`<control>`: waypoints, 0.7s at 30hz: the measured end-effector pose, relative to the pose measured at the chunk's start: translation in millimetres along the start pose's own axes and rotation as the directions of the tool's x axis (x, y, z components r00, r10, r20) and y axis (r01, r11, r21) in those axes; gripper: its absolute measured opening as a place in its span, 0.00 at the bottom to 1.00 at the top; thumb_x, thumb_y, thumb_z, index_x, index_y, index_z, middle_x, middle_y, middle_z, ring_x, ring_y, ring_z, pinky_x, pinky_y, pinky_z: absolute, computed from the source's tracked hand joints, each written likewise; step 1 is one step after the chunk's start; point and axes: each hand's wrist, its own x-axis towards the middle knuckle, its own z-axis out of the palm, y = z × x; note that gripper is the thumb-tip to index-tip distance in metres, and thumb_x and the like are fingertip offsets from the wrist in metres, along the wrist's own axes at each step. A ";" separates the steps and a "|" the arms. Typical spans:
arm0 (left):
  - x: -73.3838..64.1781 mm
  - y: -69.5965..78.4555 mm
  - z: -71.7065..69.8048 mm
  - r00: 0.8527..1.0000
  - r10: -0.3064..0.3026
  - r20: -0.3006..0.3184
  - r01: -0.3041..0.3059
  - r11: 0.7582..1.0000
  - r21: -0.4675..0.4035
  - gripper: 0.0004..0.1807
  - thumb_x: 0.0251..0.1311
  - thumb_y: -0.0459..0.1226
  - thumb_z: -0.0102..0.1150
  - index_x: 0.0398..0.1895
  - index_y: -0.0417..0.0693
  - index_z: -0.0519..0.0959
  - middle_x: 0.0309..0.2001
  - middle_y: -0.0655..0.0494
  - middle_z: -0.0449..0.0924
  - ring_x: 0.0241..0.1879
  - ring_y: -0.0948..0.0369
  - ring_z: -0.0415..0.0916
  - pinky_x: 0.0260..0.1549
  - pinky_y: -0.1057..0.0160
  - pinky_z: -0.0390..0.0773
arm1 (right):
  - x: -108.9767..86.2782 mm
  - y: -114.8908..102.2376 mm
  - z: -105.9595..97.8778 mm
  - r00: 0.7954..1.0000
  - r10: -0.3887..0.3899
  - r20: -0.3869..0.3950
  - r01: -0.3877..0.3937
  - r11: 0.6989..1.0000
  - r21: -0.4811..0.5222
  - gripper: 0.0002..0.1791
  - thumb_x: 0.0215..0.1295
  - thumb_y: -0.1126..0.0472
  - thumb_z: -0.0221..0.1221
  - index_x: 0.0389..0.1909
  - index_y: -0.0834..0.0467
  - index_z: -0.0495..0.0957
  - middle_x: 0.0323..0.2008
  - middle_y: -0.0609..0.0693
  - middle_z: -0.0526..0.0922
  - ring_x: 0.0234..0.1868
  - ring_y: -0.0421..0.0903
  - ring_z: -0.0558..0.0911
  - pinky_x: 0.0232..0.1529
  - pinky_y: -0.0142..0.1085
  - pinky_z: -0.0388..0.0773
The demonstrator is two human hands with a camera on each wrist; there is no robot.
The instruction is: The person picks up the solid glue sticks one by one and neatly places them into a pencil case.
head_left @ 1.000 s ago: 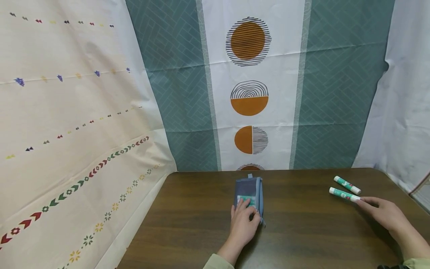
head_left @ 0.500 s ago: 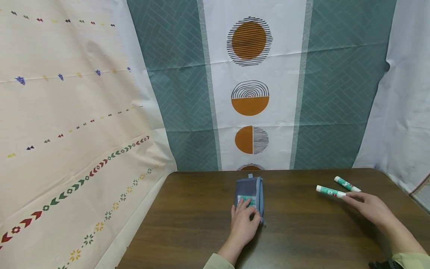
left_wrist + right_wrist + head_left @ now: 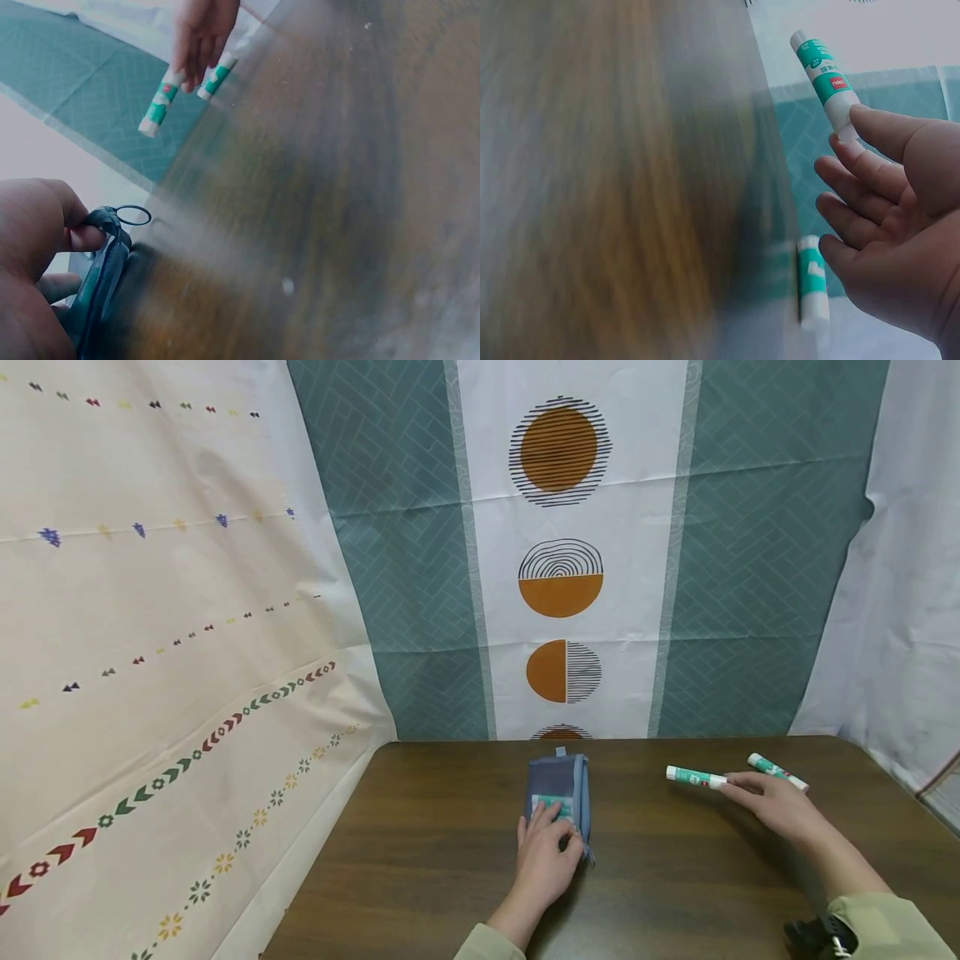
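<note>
My right hand (image 3: 776,807) pinches one end of a white and green glue stick (image 3: 692,777) between thumb and fingertips, holding it above the table. In the right wrist view the held glue stick (image 3: 825,71) points away from the palm. A second glue stick (image 3: 771,765) lies on the table just behind that hand. My left hand (image 3: 543,866) rests on a blue zippered pouch (image 3: 552,773). Thumb and finger grip the pouch's edge (image 3: 112,247) by the zipper end in the left wrist view. Something green and white shows at the pouch's front, partly under the fingers.
The brown wooden table (image 3: 405,860) extends around both hands. Behind it hangs a green and white patterned cloth (image 3: 420,693). A cream cloth (image 3: 225,777) borders the left side, and white fabric (image 3: 900,635) the right.
My right hand has carried the held glue stick leftward, away from the second one and nearer the pouch. The left hand and pouch have stayed in place.
</note>
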 end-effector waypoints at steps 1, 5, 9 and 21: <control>0.2 -0.1 0.0 1.000 0.001 0.000 -0.001 1.000 0.001 0.12 0.66 0.36 0.62 0.23 0.57 0.80 0.72 0.41 0.80 0.79 0.36 0.65 0.75 0.21 0.51 | 2.3 -2.5 1.7 1.000 -0.003 0.001 0.003 1.000 0.003 0.37 0.84 0.43 0.58 0.67 0.75 0.77 0.64 0.78 0.79 0.62 0.74 0.79 0.56 0.66 0.79; 1.2 -1.1 1.0 1.000 -0.016 0.011 0.016 1.000 0.005 0.13 0.67 0.37 0.61 0.23 0.57 0.80 0.73 0.42 0.80 0.80 0.38 0.64 0.77 0.23 0.50 | 11.0 -10.6 8.8 1.000 0.001 0.013 -0.001 1.000 0.013 0.37 0.84 0.42 0.59 0.68 0.75 0.76 0.65 0.78 0.79 0.60 0.72 0.80 0.57 0.67 0.78; 1.6 -2.5 1.8 1.000 -0.024 0.020 0.024 1.000 0.007 0.13 0.67 0.37 0.61 0.23 0.57 0.80 0.73 0.43 0.79 0.81 0.38 0.64 0.77 0.23 0.49 | 18.1 -18.6 16.8 0.999 0.009 0.031 -0.010 0.999 0.031 0.38 0.83 0.41 0.59 0.69 0.74 0.76 0.68 0.78 0.77 0.64 0.73 0.78 0.60 0.69 0.77; 2.2 -5.1 3.3 0.999 -0.023 0.026 0.023 1.000 0.006 0.13 0.67 0.37 0.61 0.23 0.58 0.80 0.73 0.42 0.79 0.81 0.38 0.63 0.77 0.23 0.49 | 34.7 -50.0 45.3 0.998 -0.021 0.058 0.016 0.997 0.078 0.32 0.81 0.45 0.63 0.67 0.70 0.80 0.69 0.75 0.76 0.67 0.72 0.76 0.65 0.71 0.73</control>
